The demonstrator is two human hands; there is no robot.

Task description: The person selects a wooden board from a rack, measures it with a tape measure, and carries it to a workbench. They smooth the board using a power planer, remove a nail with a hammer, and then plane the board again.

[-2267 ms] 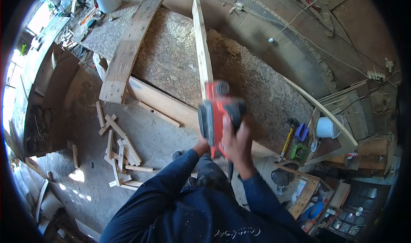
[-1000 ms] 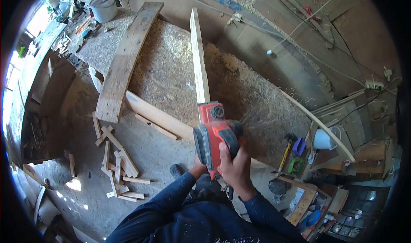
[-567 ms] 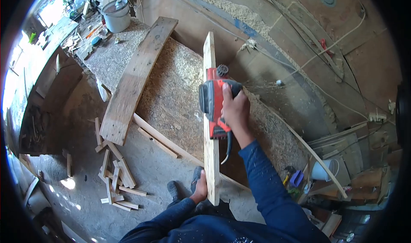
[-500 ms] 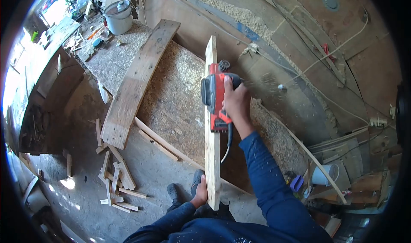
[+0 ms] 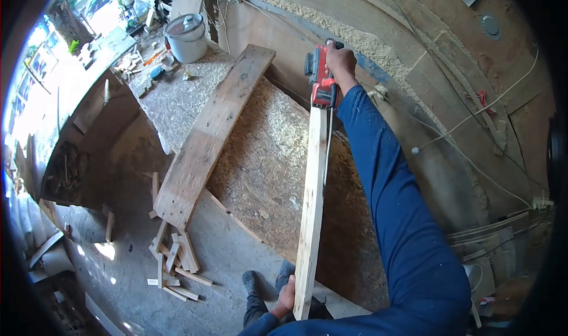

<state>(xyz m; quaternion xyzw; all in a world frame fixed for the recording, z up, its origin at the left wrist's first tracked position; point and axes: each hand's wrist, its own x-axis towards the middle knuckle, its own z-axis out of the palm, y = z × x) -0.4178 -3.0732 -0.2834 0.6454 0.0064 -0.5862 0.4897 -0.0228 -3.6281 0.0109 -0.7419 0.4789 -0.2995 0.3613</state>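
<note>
My right hand (image 5: pixel 341 61) is wrapped round the handle of a red and black electric planer (image 5: pixel 321 78). The planer rests on the far end of a long, pale wooden board (image 5: pixel 310 212), and its cord trails back along the board's right side. At the near end, close to my body, my left hand (image 5: pixel 286 297) grips the left edge of that board. The fingers of my left hand are partly hidden by the wood.
A wide weathered plank (image 5: pixel 216 123) lies across the shavings-covered workbench (image 5: pixel 260 170). A white bucket (image 5: pixel 188 40) stands at the back left. Several wood offcuts (image 5: pixel 177 265) are piled on the concrete floor. A white cable (image 5: pixel 473 120) hangs at the right.
My right hand has pushed the planer forward along the board, from about its middle to its far end. My right arm is stretched further out. The camera view has shifted somewhat.
</note>
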